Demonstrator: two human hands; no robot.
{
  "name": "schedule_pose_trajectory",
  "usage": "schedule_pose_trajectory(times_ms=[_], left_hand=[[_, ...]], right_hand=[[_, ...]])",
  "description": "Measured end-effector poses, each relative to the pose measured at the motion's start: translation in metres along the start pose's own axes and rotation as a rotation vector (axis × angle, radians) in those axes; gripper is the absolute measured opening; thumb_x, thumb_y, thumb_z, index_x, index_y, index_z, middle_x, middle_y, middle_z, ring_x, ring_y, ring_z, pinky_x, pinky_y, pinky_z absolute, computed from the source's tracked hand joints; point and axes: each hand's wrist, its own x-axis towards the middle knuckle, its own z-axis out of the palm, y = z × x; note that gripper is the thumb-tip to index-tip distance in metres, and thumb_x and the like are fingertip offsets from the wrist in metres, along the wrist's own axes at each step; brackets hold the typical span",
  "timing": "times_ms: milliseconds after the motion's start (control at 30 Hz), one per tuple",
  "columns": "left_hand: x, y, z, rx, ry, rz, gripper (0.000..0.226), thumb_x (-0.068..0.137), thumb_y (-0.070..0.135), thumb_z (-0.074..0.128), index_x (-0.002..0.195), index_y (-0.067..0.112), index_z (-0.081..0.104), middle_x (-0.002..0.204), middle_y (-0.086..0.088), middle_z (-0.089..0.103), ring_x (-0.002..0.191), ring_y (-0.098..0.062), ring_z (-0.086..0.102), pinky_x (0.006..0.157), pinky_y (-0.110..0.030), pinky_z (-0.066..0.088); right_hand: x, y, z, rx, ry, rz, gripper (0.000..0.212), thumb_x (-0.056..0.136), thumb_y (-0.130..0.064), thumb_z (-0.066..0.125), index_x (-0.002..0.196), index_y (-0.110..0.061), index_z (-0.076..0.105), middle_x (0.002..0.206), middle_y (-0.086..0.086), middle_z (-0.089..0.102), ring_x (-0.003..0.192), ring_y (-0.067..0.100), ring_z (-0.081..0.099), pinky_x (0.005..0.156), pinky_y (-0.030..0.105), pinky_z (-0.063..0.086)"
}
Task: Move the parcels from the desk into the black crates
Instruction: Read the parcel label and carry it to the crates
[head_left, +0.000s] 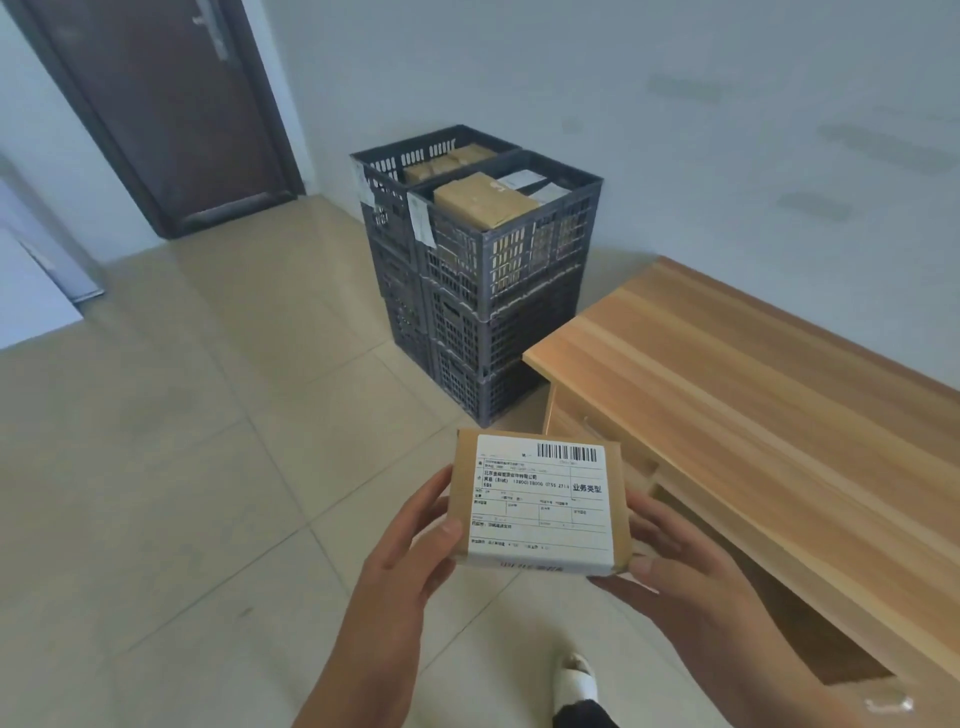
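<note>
The small flat brown cardboard parcel with a white shipping label (537, 501) was held in the air beside the wooden desk (753, 374), short of the stacked black plastic crates (498, 270), left hand (410, 551) and right hand (670, 561) each keeping a grip on opposite side edges, and it looked light, stiff and easily carried that way.

Hidden / cut off / unreadable, head cam

Both forearms run out the bottom edge; fingers of left hand (410, 540) and right hand (670, 561) go under the parcel (535, 499), so underside grip not visible. Label (540, 493) small print too blurred to read, barcode excepted. Desk (753, 374) cut by right edge, its far end and lower front out of frame. Crates (483, 270): lower tiers' contents unclear thru the mesh; back crate partly blocked by front one; paper tags on the corners illegible. Door (156, 104) top cut off, handle blurred. Shoe (574, 680) partly hidden by dark trouser leg at bottom.
</note>
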Motion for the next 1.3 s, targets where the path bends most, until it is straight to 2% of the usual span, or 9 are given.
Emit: schedule_pose_trajectory(times_ms=[100,200,367,533,667,900,1067,1167,1300], left_hand=[[0.025,0.002,-0.010,-0.005,0.033,-0.026,0.044,0.084,0.038,0.059,0.123,0.057,0.068,0.128,0.017,0.072,0.119,0.002,0.065,0.097,-0.028,0.043],[0.059,0.010,-0.023,0.009,0.077,-0.047,0.046,0.081,0.042,0.060,0.123,0.058,0.067,0.129,0.018,0.071,0.119,0.002,0.065,0.099,-0.031,0.044],[0.135,0.048,-0.037,0.035,0.095,-0.023,0.053,0.069,0.053,0.072,0.121,0.057,0.069,0.129,0.016,0.071,0.118,-0.004,0.067,0.097,-0.033,0.047],[0.212,0.081,-0.050,0.074,0.121,0.011,0.062,0.063,0.057,0.077,0.124,0.054,0.068,0.132,0.010,0.071,0.123,-0.013,0.067,0.100,-0.039,0.048],[0.267,0.090,-0.068,0.111,0.170,0.030,0.065,0.064,0.055,0.080,0.128,0.050,0.068,0.133,0.006,0.071,0.123,-0.018,0.068,0.110,-0.050,0.046],[0.352,0.095,-0.119,0.045,0.217,-0.012,0.067,0.062,0.054,0.083,0.127,0.049,0.069,0.134,0.006,0.071,0.123,-0.019,0.067,0.096,-0.042,0.051],[0.445,0.104,-0.168,0.002,0.132,-0.068,0.069,0.065,0.045,0.087,0.131,0.045,0.067,0.138,0.003,0.069,0.124,-0.023,0.067,0.101,-0.047,0.050],[0.506,0.121,-0.199,-0.008,0.071,-0.067,0.070,0.066,0.040,0.089,0.133,0.040,0.067,0.140,0.002,0.067,0.127,-0.025,0.066,0.109,-0.056,0.047],[0.586,0.155,-0.240,0.013,-0.017,-0.074,0.073,0.071,0.040,0.086,0.140,0.038,0.062,0.145,0.001,0.064,0.130,-0.026,0.063,0.115,-0.057,0.040]], right_hand=[[0.032,0.002,0.006,0.002,0.019,0.052,0.075,0.067,-0.007,0.071,0.141,-0.018,0.064,0.134,0.014,0.070,0.117,0.037,0.071,0.093,0.044,0.057],[0.077,0.000,0.015,-0.035,-0.020,0.056,0.074,0.063,-0.010,0.077,0.135,-0.026,0.070,0.132,0.010,0.072,0.113,0.037,0.072,0.095,0.048,0.059],[0.175,-0.022,0.026,-0.013,-0.090,0.056,0.072,0.057,-0.029,0.084,0.127,-0.038,0.073,0.131,0.003,0.073,0.115,0.028,0.073,0.087,0.037,0.062],[0.267,-0.044,0.035,-0.006,-0.146,0.054,0.071,0.060,-0.038,0.081,0.130,-0.038,0.071,0.133,0.001,0.071,0.123,0.025,0.068,0.102,0.048,0.052],[0.333,-0.047,0.049,0.013,-0.170,0.082,0.070,0.057,-0.035,0.079,0.126,-0.037,0.073,0.132,0.003,0.071,0.122,0.023,0.068,0.100,0.043,0.052],[0.434,-0.051,0.083,-0.047,-0.218,0.196,0.071,0.061,-0.038,0.079,0.131,-0.033,0.070,0.131,0.001,0.072,0.122,0.022,0.068,0.102,0.043,0.052],[0.528,-0.052,0.114,-0.089,-0.120,0.220,0.072,0.063,-0.044,0.081,0.131,-0.022,0.068,0.126,0.006,0.075,0.116,0.028,0.072,0.100,0.046,0.054],[0.584,-0.059,0.140,-0.097,-0.057,0.221,0.061,0.066,-0.043,0.082,0.124,-0.026,0.072,0.123,0.007,0.076,0.112,0.027,0.073,0.092,0.040,0.057],[0.657,-0.080,0.178,-0.113,-0.025,0.215,0.054,0.065,-0.047,0.083,0.117,-0.036,0.075,0.120,0.002,0.077,0.107,0.023,0.075,0.081,0.031,0.061]])
